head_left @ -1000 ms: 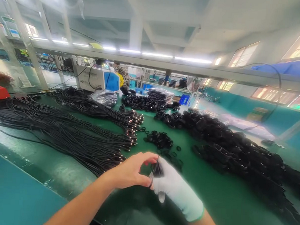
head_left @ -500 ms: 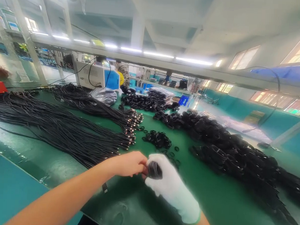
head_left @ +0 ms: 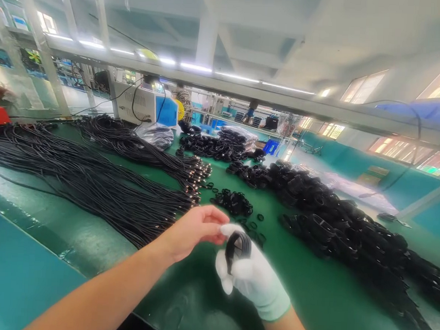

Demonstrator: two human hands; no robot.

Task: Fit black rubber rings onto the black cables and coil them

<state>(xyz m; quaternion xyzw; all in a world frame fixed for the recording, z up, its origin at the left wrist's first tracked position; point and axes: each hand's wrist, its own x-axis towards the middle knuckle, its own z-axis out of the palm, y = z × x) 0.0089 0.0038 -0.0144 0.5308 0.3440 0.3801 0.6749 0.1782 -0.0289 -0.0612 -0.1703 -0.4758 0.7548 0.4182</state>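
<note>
We look down on a green workbench (head_left: 309,285) crowded with black cable goods. Long loose cables (head_left: 77,178) fan across its left side, their metal plug ends (head_left: 195,176) gathered near the middle. A small heap of black rings (head_left: 233,202) lies just beside those ends, with a few stray rings around it. A long pile of coiled cable bundles (head_left: 348,224) runs down the right side. Farther back sit another heap of coils (head_left: 217,148), a clear plastic bag (head_left: 155,134) and a white-and-blue machine (head_left: 147,106).
</note>
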